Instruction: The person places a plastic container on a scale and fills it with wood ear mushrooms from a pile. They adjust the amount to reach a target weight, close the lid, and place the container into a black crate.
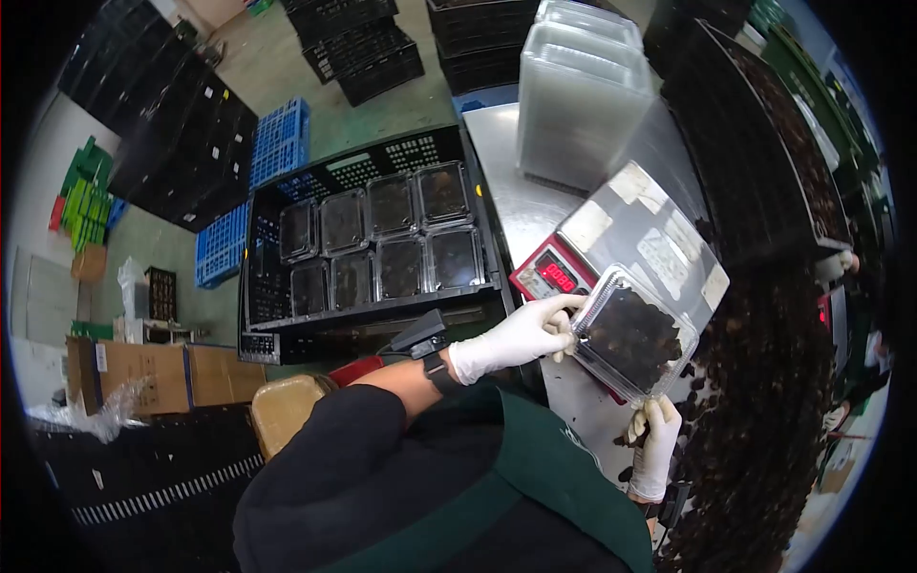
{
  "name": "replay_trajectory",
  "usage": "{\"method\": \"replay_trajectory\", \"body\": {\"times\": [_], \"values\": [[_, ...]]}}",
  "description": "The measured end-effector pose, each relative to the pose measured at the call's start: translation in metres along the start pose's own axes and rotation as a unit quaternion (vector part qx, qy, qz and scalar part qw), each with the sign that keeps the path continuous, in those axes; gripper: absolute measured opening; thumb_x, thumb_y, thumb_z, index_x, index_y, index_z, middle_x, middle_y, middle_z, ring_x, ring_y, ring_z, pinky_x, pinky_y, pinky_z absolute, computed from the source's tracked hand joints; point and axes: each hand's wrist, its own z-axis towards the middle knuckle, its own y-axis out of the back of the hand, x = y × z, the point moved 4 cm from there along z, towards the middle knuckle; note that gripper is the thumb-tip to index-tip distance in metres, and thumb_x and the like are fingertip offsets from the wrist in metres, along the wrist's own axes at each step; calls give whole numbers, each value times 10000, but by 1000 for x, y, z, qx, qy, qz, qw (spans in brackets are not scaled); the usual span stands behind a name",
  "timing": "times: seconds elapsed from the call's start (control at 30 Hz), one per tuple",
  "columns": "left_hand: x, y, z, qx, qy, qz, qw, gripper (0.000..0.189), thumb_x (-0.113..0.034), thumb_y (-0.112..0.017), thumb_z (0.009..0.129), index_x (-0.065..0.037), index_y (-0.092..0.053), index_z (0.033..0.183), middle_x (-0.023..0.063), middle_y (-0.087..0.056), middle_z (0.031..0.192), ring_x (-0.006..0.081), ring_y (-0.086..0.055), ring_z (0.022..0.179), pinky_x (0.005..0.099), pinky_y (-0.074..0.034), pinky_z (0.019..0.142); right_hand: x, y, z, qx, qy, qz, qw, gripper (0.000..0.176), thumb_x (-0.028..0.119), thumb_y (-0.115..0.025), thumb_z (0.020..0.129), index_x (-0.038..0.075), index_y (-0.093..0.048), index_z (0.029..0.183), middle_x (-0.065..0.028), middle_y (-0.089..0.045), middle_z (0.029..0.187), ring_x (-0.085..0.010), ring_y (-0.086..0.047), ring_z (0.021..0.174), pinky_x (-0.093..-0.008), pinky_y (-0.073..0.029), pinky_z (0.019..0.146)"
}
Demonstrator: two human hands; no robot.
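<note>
The box [630,336] was held at the near side of the scale [611,205]: left hand [521,339] pinched 1 edge, right hand [657,439] 1 corner; its thin plastic was probably light, slippery and easily crushed, best gripped by 2 opposite rims

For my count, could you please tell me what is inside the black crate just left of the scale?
The black crate holds eight clear containers, dark inside, in two rows; anything beneath is hidden.

A packing workshop is showing: black crates [186,134] are towering upper left, a scale [623,229] is sitting right of centre.
</note>
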Motion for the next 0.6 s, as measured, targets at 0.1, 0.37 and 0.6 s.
{"method": "replay_trajectory", "body": {"times": [0.1, 0.37, 0.6], "values": [[5, 0, -7, -25, -31, -85, 996, 583, 28, -579, 879, -15, -403, 1433, -18, -586, 787, 74, -597, 670, 228, -500, 682, 2, -5, 0, 4, -6, 13, 1000, 206, 118, -513, 988, -14, -603, 859, 2, -466, 560, -84, -405, 427, -235, -343, 413], [-1, 25, -52, -117, -83, -153, 978, 608, -2, -620, 903, -43, -358, 1450, 44, -645, 843, 115, -636, 696, 221, -479, 649, 39, -54, 22, 49, 21, -37, 998, 195, 139, -517, 985, 15, -564, 842, -11, -480, 572, -95, -423, 439, -237, -371, 425], [-71, 129, -104, -177, -135, 181, 958, 907, -336, -797, 812, -55, -320, 1529, 148, -551, 1369, 218, -525, 1250, 389, -400, 1059, 99, -113, 34, 173, 98, -167, 966, 146, 49, -584, 904, 4, -606, 767, -5, -573, 585, -62, -482, 466, -228, -390, 456]]}}
